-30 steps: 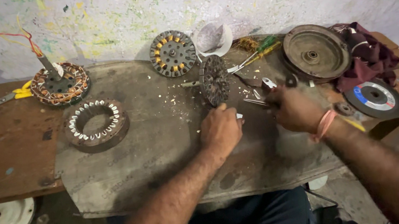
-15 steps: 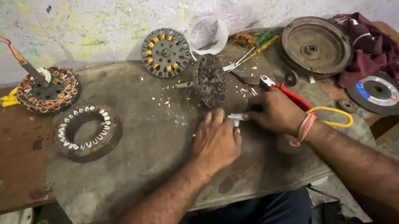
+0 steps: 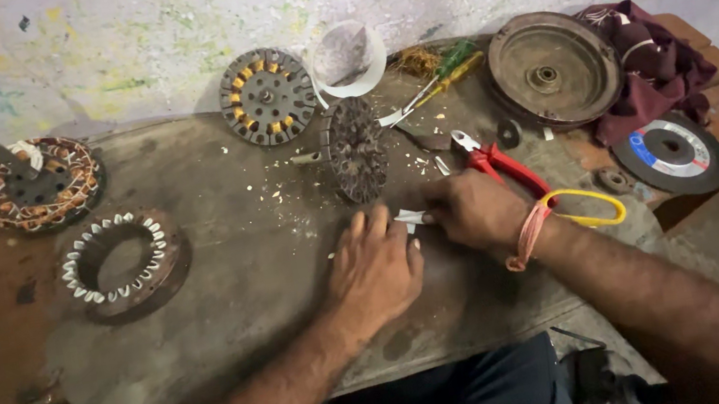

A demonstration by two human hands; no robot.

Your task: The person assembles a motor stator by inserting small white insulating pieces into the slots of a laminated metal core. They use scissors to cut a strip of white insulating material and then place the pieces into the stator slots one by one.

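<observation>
Both hands lower on the bench than before, left hand and right hand fingers pinching a small white strip.

Wound stator, empty stator ring, grinding disc, maroon cloth, red-handled pliers

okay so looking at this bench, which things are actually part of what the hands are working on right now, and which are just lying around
In hand:
left hand and right hand, together on a small white strip.

Lying about:
red-handled pliers
upright stator core
wound stator
stator ring
flat rotor disc
white cup
screwdrivers
round metal cover
grinding disc
maroon cloth
</observation>
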